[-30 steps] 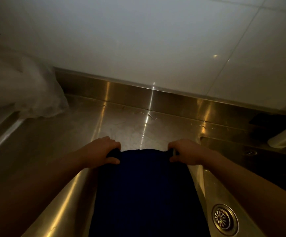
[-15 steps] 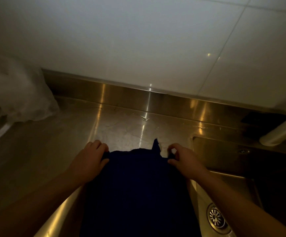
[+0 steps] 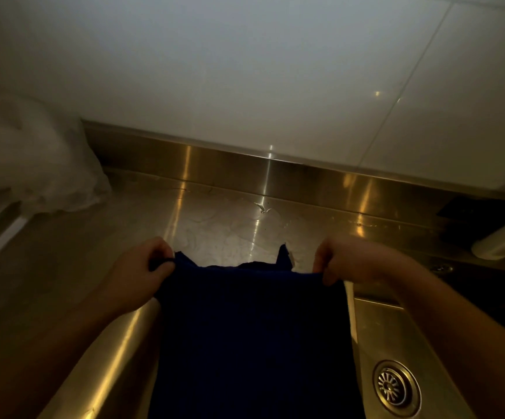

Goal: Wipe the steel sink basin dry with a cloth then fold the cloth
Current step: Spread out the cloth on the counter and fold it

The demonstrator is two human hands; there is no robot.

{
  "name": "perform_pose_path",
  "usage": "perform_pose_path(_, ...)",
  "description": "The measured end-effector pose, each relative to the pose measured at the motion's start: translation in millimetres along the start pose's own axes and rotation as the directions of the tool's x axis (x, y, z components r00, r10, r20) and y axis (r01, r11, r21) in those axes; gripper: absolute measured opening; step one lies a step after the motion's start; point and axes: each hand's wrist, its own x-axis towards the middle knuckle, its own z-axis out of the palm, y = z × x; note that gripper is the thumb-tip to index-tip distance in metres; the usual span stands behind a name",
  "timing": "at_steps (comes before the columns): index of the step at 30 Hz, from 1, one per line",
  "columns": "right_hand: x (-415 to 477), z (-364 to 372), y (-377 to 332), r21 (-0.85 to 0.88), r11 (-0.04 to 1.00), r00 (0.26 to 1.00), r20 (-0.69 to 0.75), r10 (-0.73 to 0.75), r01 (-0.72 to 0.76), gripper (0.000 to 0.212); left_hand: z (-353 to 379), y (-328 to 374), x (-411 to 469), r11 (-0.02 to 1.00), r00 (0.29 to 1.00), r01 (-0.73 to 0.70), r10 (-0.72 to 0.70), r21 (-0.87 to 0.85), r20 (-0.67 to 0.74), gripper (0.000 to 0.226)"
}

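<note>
1. A loose plastic bag (image 3: 33,158) lay at the far left of the steel counter (image 3: 64,261).
2. The left hand (image 3: 138,275) pinched one top corner of the dark blue cloth (image 3: 251,334), fingers closed tight.
3. The cloth hung spread between both hands; a stray flap stood up, so the fold might come out uneven.
4. The right hand (image 3: 357,261) pinched the other corner above the sink (image 3: 375,322), where a slip would drop it near the drain (image 3: 395,388).
</note>
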Motion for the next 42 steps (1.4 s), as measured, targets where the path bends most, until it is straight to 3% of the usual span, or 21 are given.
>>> perform_pose_path(4, 24, -15, -24, -0.163, 0.967, 0.977, -0.046, -0.208, 0.199, 0.017, 12, 4, 13, 0.990, 0.999, -0.045, 0.047, 0.136, -0.012, 0.011)
perform_pose_path(6, 43, -7, -30, -0.216, 0.933, 0.946, -0.088, -0.313, 0.289, 0.014, 16, 1, 18, 0.975, 0.987, -0.150, 0.138, 0.163, 0.081, 0.011)
perform_pose_path(9, 68, 13, -22, -0.334, 0.891, 0.942, -0.023, -0.335, 0.308, 0.018, 16, -5, 25, 0.957, 0.946, -0.234, 0.183, 0.174, 0.267, 0.013)
perform_pose_path(12, 75, 17, -9, -0.375, 0.889, 0.961, 0.021, -0.277, 0.264, 0.015, 12, -14, 28, 0.924, 0.929, -0.248, 0.142, 0.290, 0.341, 0.020)
perform_pose_path(15, 74, 8, 6, -0.236, 0.950, 0.977, -0.023, -0.214, 0.203, 0.016, 9, -16, 28, 0.941, 0.932, -0.221, 0.126, 0.258, 0.339, 0.028)
perform_pose_path(18, 68, 1, 21, -0.019, 0.992, 0.991, -0.057, -0.124, 0.123, 0.024, 10, -7, 34, 0.969, 0.953, -0.153, 0.092, 0.194, 0.289, 0.022)
perform_pose_path(21, 64, 0, 33, -0.036, 0.998, 0.999, 0.002, -0.051, 0.051, 0.028, 12, 5, 46, 0.948, 0.929, -0.138, 0.023, 0.288, 0.370, 0.026)
perform_pose_path(23, 62, 2, 39, 0.097, 0.994, 0.998, 0.011, -0.058, 0.056, 0.020, 11, 13, 51, 0.940, 0.912, -0.155, 0.017, 0.305, 0.410, 0.026)
perform_pose_path(27, 57, 3, 51, 0.349, 0.931, 0.989, -0.130, -0.064, 0.106, 0.017, 8, 16, 55, 0.954, 0.918, -0.137, 0.022, 0.265, 0.395, 0.027)
perform_pose_path(30, 52, 3, 56, 0.409, 0.899, 0.956, -0.290, -0.032, 0.154, 0.026, 8, 17, 57, 0.968, 0.955, -0.128, 0.062, 0.216, 0.291, 0.029)
perform_pose_path(33, 32, -1, 53, 0.285, 0.930, 0.905, -0.414, -0.098, 0.231, 0.026, 4, 24, 51, 0.978, 0.975, -0.162, 0.137, 0.134, 0.174, 0.037)
perform_pose_path(35, 8, 3, 50, 0.160, 0.939, 0.854, -0.483, -0.195, 0.305, 0.024, -6, 29, 34, 0.943, 0.957, -0.289, 0.277, 0.166, 0.092, 0.043)
perform_pose_path(37, -27, 17, 49, 0.009, 0.916, 0.783, -0.522, -0.338, 0.401, 0.027, -17, 29, 4, 0.881, 0.901, -0.434, 0.422, 0.189, 0.102, 0.040)
perform_pose_path(39, -60, 38, 59, -0.144, 0.874, 0.759, -0.445, -0.476, 0.464, 0.033, -17, 20, -36, 0.855, 0.865, -0.495, 0.470, 0.154, 0.175, 0.024)
perform_pose_path(40, -75, 50, 63, -0.166, 0.872, 0.804, -0.339, -0.489, 0.460, 0.030, -15, 17, -57, 0.885, 0.885, -0.448, 0.417, 0.129, 0.208, 0.020)
perform_pose_path(42, -92, 80, 73, -0.332, 0.849, 0.878, -0.107, -0.467, 0.411, 0.021, -3, 2, -93, 0.986, 0.952, -0.166, 0.160, 0.001, 0.259, 0.034)
